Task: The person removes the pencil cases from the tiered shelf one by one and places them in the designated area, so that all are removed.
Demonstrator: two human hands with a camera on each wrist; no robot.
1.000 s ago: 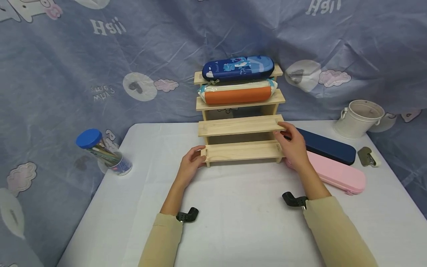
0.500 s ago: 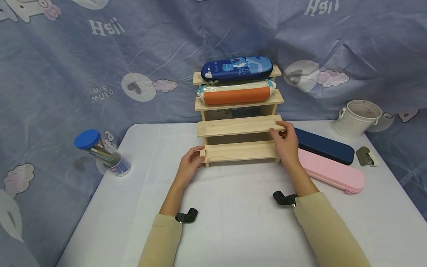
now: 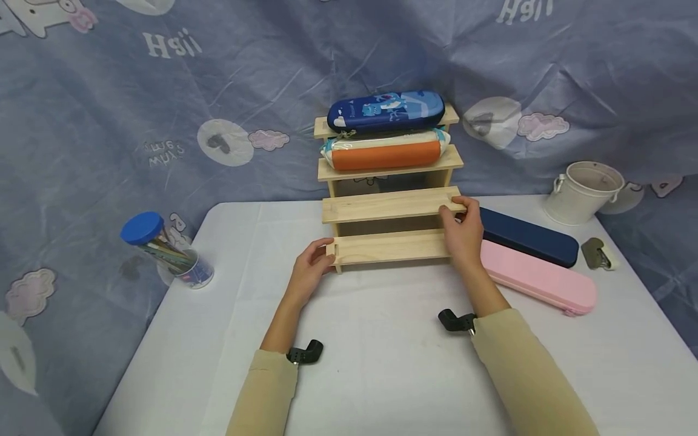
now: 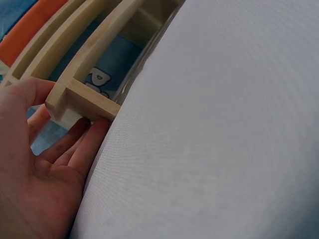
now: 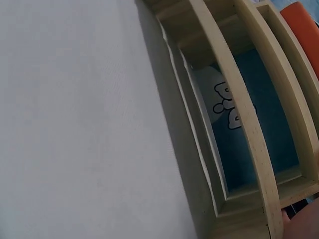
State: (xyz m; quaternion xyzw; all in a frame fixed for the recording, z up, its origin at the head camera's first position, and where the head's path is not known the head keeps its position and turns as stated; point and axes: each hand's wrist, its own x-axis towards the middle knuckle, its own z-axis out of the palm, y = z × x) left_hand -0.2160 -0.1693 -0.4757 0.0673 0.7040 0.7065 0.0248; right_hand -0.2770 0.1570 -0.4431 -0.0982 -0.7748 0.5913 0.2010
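A stepped wooden shelf rack (image 3: pixel 389 206) of pale boards stands at the back of the table. My left hand (image 3: pixel 307 275) grips the left end of its lowest board; in the left wrist view the thumb lies above the rack (image 4: pixel 94 47) end and fingers reach beneath. At the other side, my right hand (image 3: pixel 463 233) holds the right end of the second board. The right wrist view catches only a sliver of that hand beside the rack (image 5: pixel 249 114). A blue patterned pencil case (image 3: pixel 387 112) lies on the top step, with an orange-and-white pencil case (image 3: pixel 387 155) just below.
Right of the rack lie a dark blue case (image 3: pixel 529 236) and a pink case (image 3: pixel 540 275), with a small stapler-like object (image 3: pixel 598 253) beyond. A white bucket (image 3: pixel 583 194) stands at the back right. A blue-lidded jar of sticks (image 3: pixel 169 248) is at the left edge.
My right hand and forearm have shifted left and inward at the rack's right end, uncovering more of the pink case. The left hand keeps its hold; the rack looks unmoved.
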